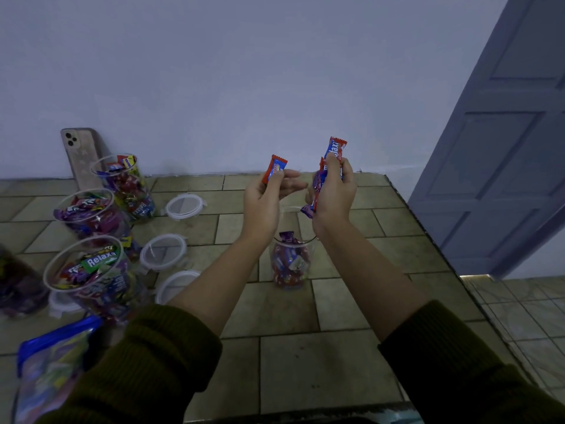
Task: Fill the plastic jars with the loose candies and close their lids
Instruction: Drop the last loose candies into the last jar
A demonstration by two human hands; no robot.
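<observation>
From the head view, the relation that counts is up and down: the open jar stands upright on the worktop, long axis vertical and mouth to the ceiling, and both hands hang above that mouth, apart from each other with a small gap between them. The left hand is above the jar and a little to its left, thumb and fingertips pinching a single red candy that stands up out of the grip. The right hand is above the jar and a little to its right, curled round a bunch of candies; a red and blue one pokes out of the top and purple ones dangle from below. Those dangling ends seem to sit over the jar's far rim, so I'd judge the right hand's load the nearer to dropping in, with the drop running straight down the jar's axis. The jar is clear plastic, tall and slightly tapered, with no lid on. It looks packed nearly to the rim with bright wrappers, a purple one peeking at the top, so I doubt much more will fit. Well to the left of the jar stand three full jars, also uncovered, and between them and it lie the lids, flat on the tiles.
</observation>
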